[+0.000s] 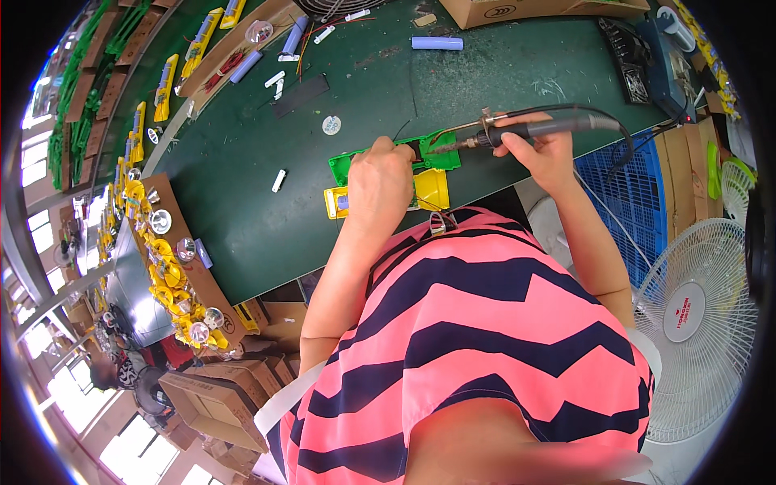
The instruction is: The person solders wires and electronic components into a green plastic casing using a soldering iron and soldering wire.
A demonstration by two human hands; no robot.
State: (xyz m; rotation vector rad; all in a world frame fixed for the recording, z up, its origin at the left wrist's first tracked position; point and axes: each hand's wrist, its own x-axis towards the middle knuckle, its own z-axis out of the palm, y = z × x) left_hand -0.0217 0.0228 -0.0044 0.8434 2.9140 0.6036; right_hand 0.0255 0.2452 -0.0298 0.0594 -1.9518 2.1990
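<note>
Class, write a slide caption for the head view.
At a dark green workbench, the left hand rests on a green plastic casing while the right hand holds a soldering iron over it.

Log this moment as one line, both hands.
left hand: at green casing | right hand: holding soldering iron, tip at green casing | yellow casing: green casing's near side

Large fan (685, 312), white, round cage: is standing just past three o'clock. Smaller fan (736, 191), white: is showing just before three. Crate (624, 202), blue, latticed: is sitting just before three. Carton (554, 10), brown: is resting toward one. Open box (230, 431), cardboard: is lying between seven and eight.
</note>
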